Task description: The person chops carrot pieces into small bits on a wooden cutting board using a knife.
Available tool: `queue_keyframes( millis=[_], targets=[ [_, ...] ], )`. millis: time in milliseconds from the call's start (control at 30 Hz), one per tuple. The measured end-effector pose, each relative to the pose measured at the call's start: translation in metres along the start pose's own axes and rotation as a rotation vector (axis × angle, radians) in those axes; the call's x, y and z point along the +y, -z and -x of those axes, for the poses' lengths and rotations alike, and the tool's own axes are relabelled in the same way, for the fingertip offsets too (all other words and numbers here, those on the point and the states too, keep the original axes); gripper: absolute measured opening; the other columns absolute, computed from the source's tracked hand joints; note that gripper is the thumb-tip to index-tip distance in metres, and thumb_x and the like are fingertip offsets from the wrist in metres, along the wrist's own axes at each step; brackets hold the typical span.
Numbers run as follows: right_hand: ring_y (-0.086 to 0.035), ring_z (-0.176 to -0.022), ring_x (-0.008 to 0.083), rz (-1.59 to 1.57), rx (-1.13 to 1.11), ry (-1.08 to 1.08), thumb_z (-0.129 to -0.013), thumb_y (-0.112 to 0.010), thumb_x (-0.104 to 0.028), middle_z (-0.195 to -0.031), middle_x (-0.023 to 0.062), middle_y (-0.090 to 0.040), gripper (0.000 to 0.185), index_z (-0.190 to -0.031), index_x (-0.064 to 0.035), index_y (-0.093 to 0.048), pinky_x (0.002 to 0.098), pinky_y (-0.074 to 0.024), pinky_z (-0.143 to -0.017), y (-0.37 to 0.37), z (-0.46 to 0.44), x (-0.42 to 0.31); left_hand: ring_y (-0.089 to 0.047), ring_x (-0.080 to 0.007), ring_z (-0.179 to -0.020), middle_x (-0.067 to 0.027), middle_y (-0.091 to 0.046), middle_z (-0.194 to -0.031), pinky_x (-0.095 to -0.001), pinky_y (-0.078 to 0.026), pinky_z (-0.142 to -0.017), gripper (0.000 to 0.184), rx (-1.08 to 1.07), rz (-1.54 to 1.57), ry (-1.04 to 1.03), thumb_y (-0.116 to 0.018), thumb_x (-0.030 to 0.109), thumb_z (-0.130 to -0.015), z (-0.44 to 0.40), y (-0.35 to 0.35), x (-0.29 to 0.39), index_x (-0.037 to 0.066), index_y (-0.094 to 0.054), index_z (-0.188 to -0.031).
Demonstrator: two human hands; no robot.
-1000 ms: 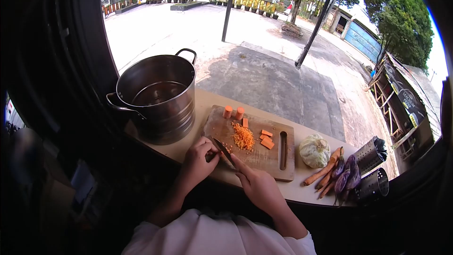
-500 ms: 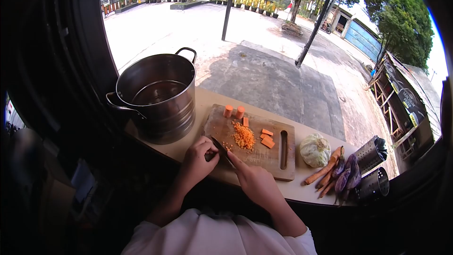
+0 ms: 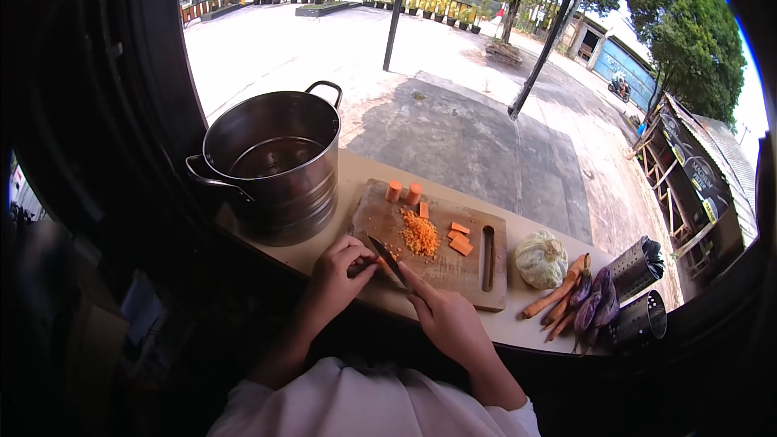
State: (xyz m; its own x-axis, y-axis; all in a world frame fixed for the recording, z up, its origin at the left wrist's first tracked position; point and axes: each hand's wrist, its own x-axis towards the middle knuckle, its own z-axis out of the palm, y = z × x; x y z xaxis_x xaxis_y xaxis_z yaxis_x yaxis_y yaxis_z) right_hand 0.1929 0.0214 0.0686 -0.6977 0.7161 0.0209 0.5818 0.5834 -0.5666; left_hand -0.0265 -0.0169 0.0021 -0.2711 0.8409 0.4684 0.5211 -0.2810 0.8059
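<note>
At near-left of the cutting board [image 3: 457,279], right hand [image 3: 445,311] grips the knife [image 3: 387,256]; left hand [image 3: 337,272], curled, content unclear, should sit behind the stroke.

One head-worn view, forward and down, over nearby hands [image 3: 443,314] and countertop [image 3: 350,178] to the yard [image 3: 453,129].

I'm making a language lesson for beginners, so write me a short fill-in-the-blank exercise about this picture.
1. The right hand holds a ____.
2. A big two-handled metal ____ stands left of the cutting board.
3. The chopped heap on the cutting board is ____ in colour.
Missing words: knife; pot; orange.
</note>
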Motion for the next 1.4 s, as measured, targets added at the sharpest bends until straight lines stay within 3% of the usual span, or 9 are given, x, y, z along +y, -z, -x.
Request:
queue_keyframes(
  millis=[200,300,400,500,600,700,800,1400],
  targets=[
    [-0.068,-0.080,0.0433,0.035,-0.023,0.022,-0.104,-0.055,-0.019,-0.085,0.0254,-0.068,0.056,-0.158,-0.0237,-0.043,0.0515,-0.0513,-0.073,-0.003,0.000,0.001,-0.068,-0.0218,-0.084,-0.0111,-0.065,-0.095,-0.0308,-0.055,-0.074,0.014,0.049,-0.145,-0.032,-0.078,0.000,-0.083,0.001,-0.001,-0.002,-0.002,-0.070,-0.094],
    [-0.069,-0.071,0.0401,0.138,-0.021,0.105,-0.104,-0.051,-0.019,-0.082,0.0213,-0.069,0.057,-0.160,-0.0170,-0.037,0.0519,-0.0539,-0.066,-0.006,0.000,0.004,-0.067,-0.0213,-0.082,-0.0109,-0.064,-0.094,-0.0307,-0.055,-0.074,0.013,0.044,-0.126,-0.006,-0.077,-0.001,-0.083,0.001,-0.002,-0.001,-0.002,-0.070,-0.094],
    [-0.068,-0.077,0.0430,0.119,-0.037,0.053,-0.103,-0.054,-0.017,-0.084,0.0244,-0.068,0.057,-0.158,-0.0229,-0.041,0.0531,-0.0511,-0.072,-0.005,-0.001,-0.001,-0.066,-0.0205,-0.080,-0.0107,-0.064,-0.093,-0.0306,-0.054,-0.073,0.013,0.038,-0.135,0.007,-0.077,-0.001,-0.082,0.000,-0.001,-0.001,-0.002,-0.070,-0.094],
    [-0.068,-0.077,0.0444,0.126,-0.052,0.026,-0.103,-0.054,-0.017,-0.084,0.0250,-0.068,0.056,-0.157,-0.0216,-0.043,0.0539,-0.0510,-0.072,-0.004,-0.007,-0.005,-0.065,-0.0197,-0.078,-0.0104,-0.064,-0.091,-0.0303,-0.054,-0.072,0.013,0.033,-0.127,0.017,-0.077,-0.001,-0.082,0.000,-0.001,-0.002,-0.001,-0.070,-0.094],
    [-0.068,-0.070,0.0420,0.141,-0.043,0.072,-0.103,-0.051,-0.017,-0.077,0.0235,-0.067,0.057,-0.159,-0.0140,-0.038,0.0532,-0.0526,-0.066,-0.011,-0.013,0.009,-0.065,-0.0188,-0.077,-0.0100,-0.063,-0.089,-0.0298,-0.053,-0.071,0.013,0.024,-0.136,0.013,-0.077,0.000,-0.083,-0.001,0.000,0.001,-0.001,-0.071,-0.094],
    [-0.067,-0.073,0.0450,0.036,-0.025,0.077,-0.104,-0.051,-0.017,-0.079,0.0266,-0.067,0.057,-0.159,-0.0137,-0.038,0.0550,-0.0512,-0.069,-0.010,-0.012,0.010,-0.065,-0.0178,-0.077,-0.0094,-0.063,-0.088,-0.0294,-0.053,-0.071,0.012,0.021,-0.124,0.020,-0.077,0.000,-0.083,-0.001,0.000,0.004,-0.001,-0.071,-0.093],
    [-0.067,-0.081,0.0469,-0.013,0.007,0.022,-0.104,-0.055,-0.019,-0.089,0.0280,-0.069,0.053,-0.156,-0.0216,-0.045,0.0533,-0.0504,-0.074,-0.010,-0.009,0.006,-0.065,-0.0171,-0.076,-0.0089,-0.063,-0.087,-0.0291,-0.052,-0.070,0.012,0.031,-0.104,0.028,-0.078,0.001,-0.083,0.000,-0.001,0.001,-0.001,-0.071,-0.093],
    [-0.067,-0.077,0.0468,0.096,-0.096,-0.002,-0.105,-0.050,-0.018,-0.081,0.0285,-0.067,0.056,-0.159,-0.0159,-0.037,0.0549,-0.0505,-0.072,-0.003,-0.008,-0.010,-0.065,-0.0180,-0.072,-0.0081,-0.062,-0.083,-0.0304,-0.053,-0.068,0.011,0.055,-0.108,0.015,-0.077,0.000,-0.081,0.000,-0.004,-0.004,0.001,-0.071,-0.091]
  ],
)
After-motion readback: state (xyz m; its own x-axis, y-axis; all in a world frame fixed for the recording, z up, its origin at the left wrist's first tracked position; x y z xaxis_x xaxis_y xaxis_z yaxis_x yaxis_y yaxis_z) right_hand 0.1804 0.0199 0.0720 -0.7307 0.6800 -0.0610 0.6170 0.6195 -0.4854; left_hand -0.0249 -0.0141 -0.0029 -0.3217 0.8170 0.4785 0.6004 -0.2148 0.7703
